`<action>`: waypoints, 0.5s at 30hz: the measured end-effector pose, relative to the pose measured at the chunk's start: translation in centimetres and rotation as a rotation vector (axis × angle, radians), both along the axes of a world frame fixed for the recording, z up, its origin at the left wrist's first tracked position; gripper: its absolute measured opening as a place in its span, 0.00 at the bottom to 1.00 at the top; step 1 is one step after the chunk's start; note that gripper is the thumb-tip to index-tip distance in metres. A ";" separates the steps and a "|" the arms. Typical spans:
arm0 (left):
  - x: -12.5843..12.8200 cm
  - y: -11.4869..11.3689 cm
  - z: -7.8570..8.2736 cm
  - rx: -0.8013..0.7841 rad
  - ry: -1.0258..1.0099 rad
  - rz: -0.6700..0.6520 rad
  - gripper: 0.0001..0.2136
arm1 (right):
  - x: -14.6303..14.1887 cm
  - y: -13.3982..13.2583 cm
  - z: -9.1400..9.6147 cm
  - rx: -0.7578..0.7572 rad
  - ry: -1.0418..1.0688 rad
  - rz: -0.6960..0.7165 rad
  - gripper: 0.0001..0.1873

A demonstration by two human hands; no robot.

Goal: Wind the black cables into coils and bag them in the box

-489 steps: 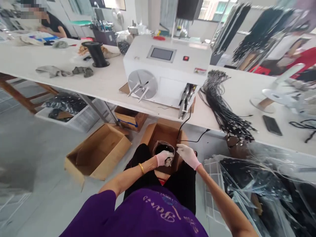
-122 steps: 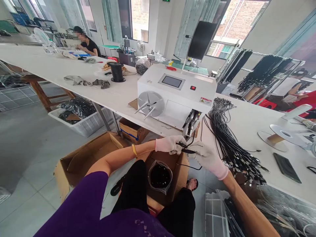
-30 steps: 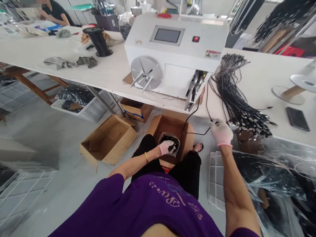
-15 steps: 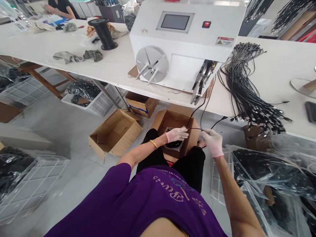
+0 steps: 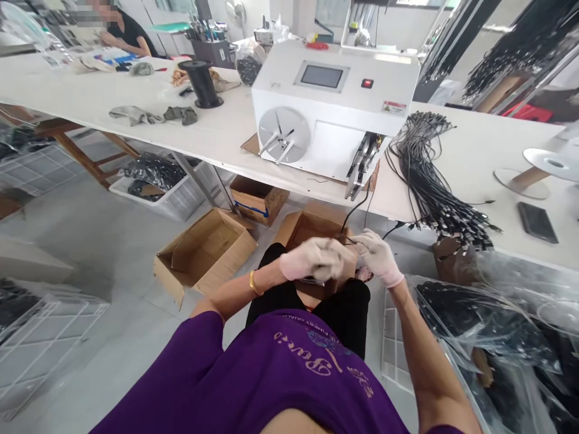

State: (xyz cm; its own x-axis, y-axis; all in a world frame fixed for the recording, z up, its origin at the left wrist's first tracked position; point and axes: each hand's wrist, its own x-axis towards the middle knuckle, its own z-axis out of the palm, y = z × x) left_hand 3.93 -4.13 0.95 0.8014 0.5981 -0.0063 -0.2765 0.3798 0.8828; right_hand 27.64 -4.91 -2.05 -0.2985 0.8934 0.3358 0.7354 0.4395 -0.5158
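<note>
Both my hands wear white gloves and are close together above a cardboard box (image 5: 289, 229) between my knees. In my right hand (image 5: 377, 256), the fingertips are pinched on a thin black cable (image 5: 354, 211) that hangs from the machine's metal guide. My left hand (image 5: 314, 259) is just left of it, curled and smeared by motion; whether it grips anything is hidden. Above stands the white winding machine (image 5: 335, 111), with a round disc with pegs (image 5: 284, 135) on its front. A thick bundle of black cables (image 5: 429, 181) lies right of the machine.
An open cardboard box (image 5: 205, 250) stands on the floor to my left. Bagged black cables (image 5: 484, 325) fill a crate on my right. A black spool (image 5: 201, 84), a white reel (image 5: 534, 172) and a phone (image 5: 537, 222) lie on the table (image 5: 217, 135). A person (image 5: 129, 33) sits far left.
My left hand has come nearer to me and turned, now hiding the box's inside. My right hand has moved slightly left, still pinching the cable. The head view has tilted up.
</note>
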 end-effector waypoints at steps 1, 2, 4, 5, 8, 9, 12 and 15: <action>-1.5 1.2 1.0 -0.006 -0.098 0.189 0.18 | -0.9 -0.2 -0.6 -0.056 -0.017 -0.029 0.16; -2.9 2.4 1.4 -0.021 -0.175 0.349 0.18 | -1.9 -0.7 -1.0 -0.137 -0.033 -0.025 0.15; -5.0 4.5 1.0 -0.039 -0.252 0.587 0.21 | -4.1 -2.0 -0.8 -0.318 -0.021 0.068 0.14; -5.6 5.0 0.2 -0.054 -0.206 0.633 0.22 | -5.0 -2.5 -0.2 -0.380 0.018 0.115 0.14; -5.4 3.8 -2.5 -0.125 0.049 0.412 0.25 | -6.5 -2.3 2.4 -0.389 0.228 0.052 0.16; -4.9 2.8 -2.9 -0.141 0.095 0.253 0.25 | -6.7 -1.8 2.8 -0.367 0.308 -0.014 0.17; -3.9 0.8 -2.4 -0.123 -0.016 -0.042 0.27 | -7.1 -0.9 2.3 -0.410 0.465 -0.087 0.18; -3.8 1.6 -1.1 -0.055 -0.183 0.182 0.27 | -7.4 -1.7 1.0 -0.684 0.383 0.104 0.19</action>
State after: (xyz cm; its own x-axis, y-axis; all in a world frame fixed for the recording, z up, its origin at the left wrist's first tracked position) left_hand 0.12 -2.58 -0.19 0.6718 0.7350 0.0925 -0.4975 0.3551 0.7915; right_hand 20.26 -6.58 -1.06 -0.3661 0.9126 -0.1820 0.4242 -0.0104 -0.9055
